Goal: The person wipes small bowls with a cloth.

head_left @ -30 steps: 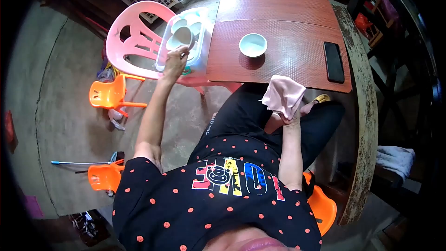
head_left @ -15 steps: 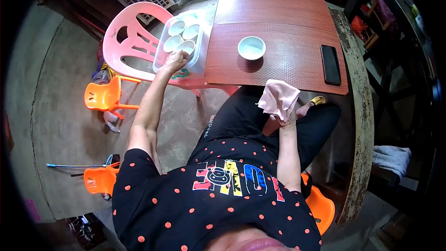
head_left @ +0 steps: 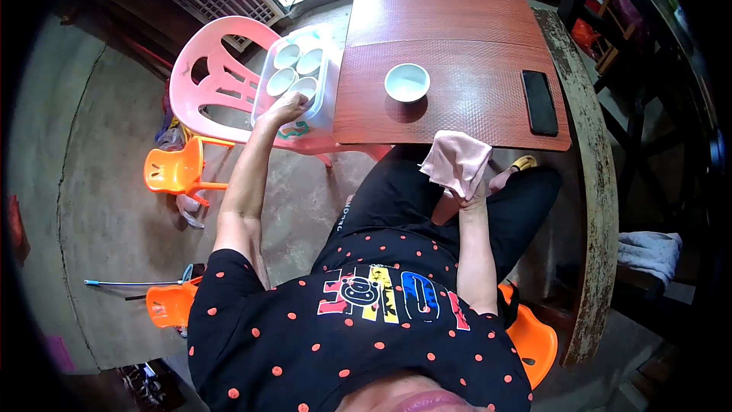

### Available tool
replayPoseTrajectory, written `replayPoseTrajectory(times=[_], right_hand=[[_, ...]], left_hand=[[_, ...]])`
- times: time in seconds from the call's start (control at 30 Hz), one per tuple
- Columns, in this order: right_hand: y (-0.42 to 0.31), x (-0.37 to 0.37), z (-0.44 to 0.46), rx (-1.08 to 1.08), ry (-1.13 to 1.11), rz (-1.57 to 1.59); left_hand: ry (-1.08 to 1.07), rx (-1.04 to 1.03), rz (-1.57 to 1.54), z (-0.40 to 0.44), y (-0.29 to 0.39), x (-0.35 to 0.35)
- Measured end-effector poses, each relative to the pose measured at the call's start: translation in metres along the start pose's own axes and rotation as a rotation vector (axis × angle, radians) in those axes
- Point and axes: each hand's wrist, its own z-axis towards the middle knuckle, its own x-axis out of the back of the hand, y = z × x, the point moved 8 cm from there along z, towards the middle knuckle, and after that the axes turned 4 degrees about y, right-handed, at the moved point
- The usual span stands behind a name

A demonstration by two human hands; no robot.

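Note:
At the near edge of a clear plastic box [head_left: 324, 99], my left hand [head_left: 285, 109] is closed on the rim of a white bowl [head_left: 304, 89]. Its fingertips are partly hidden. Several other white bowls [head_left: 287, 56] sit beside that one inside the box. My right hand [head_left: 474, 197] grips a pale pink cloth [head_left: 457, 162], which hangs above my lap close to the table's front edge. Another white bowl [head_left: 407, 82] stands upright on the brown table [head_left: 457, 118], apart from both hands.
The box rests on a pink plastic chair [head_left: 187, 91] left of the table. A black phone [head_left: 539, 103] lies at the table's right side, beside a worn wooden bench [head_left: 591, 183]. Small orange chairs [head_left: 174, 169] stand on the floor at left.
The whole view has shifted slightly. My left hand stays at the same bowl in the box, and my right hand still holds the cloth.

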Motion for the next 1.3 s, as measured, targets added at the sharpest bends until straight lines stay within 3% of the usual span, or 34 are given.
replayPoseTrajectory(times=[0.17, 0.23, 0.3, 0.37, 0.43, 0.5, 0.57, 0.63, 0.73, 0.83, 0.9, 0.93, 0.97, 1.03, 1.07, 1.1, 1.13, 1.23, 1.3], right_hand=[[0.0, -0.002, -0.001, 0.018, -0.057, -0.019], [0.0, 0.007, 0.003, -0.005, -0.053, 0.031], [0.0, 0.008, 0.002, -0.025, -0.052, 0.055], [0.0, -0.003, 0.002, -0.03, -0.057, 0.054], [-0.005, -0.001, -0.001, 0.032, -0.012, -0.106], [-0.009, -0.009, -0.008, 0.05, -0.031, -0.045], [-0.021, 0.017, -0.012, 0.189, 0.156, -0.17], [-0.037, 0.009, -0.018, 0.345, 0.262, -0.082], [-0.059, -0.049, -0.028, 0.505, 0.234, -0.695], [-0.049, -0.122, -0.039, 0.779, 0.178, -1.622], [-0.002, -0.177, -0.039, 1.053, -0.147, -2.294], [0.001, -0.198, -0.041, 1.142, -0.168, -2.154], [-0.006, -0.189, -0.033, 1.013, -0.098, -2.097], [-0.018, -0.166, -0.018, 0.761, 0.022, -1.972], [-0.022, -0.155, -0.007, 0.644, 0.03, -1.647], [-0.016, -0.125, 0.006, 0.267, 0.111, -1.3], [-0.012, -0.128, 0.01, 0.243, -0.026, -1.301], [-0.011, -0.15, 0.003, 0.283, -0.162, -1.408], [-0.014, -0.154, -0.009, 0.268, 0.14, -1.404]], left_hand=[[0.384, -0.035, -0.07, -0.013, 0.005, 0.034], [0.55, -0.075, -0.131, -0.025, 0.054, 0.065], [0.525, -0.163, -0.381, -0.032, 0.107, 0.065], [0.424, -0.347, -0.421, -0.024, 0.164, 0.05], [0.445, -0.487, -0.199, -0.006, 0.206, 0.02], [0.328, -0.473, -0.045, -0.003, 0.241, 0.0], [0.346, -0.526, 0.143, 0.012, 0.25, -0.026], [0.218, -0.484, 0.184, 0.021, 0.252, -0.038], [0.231, -0.379, -0.133, 0.003, 0.248, -0.032], [0.085, -0.332, -0.652, -0.034, 0.247, -0.044], [0.111, -0.67, -0.902, -0.076, 0.265, -0.044], [0.092, -0.77, -0.847, -0.095, 0.274, -0.042], [0.098, -0.576, -1.083, -0.111, 0.265, -0.044], [-0.069, -0.524, -0.998, -0.13, 0.272, -0.049], [-0.276, -0.461, -1.148, -0.136, 0.273, -0.058], [-0.277, -0.471, -1.195, -0.142, 0.273, -0.055], [-0.275, -0.486, -1.24, -0.148, 0.274, -0.052], [-0.264, -0.511, -1.37, -0.157, 0.276, -0.043], [-0.302, -0.465, -1.479, -0.16, 0.268, -0.046]])
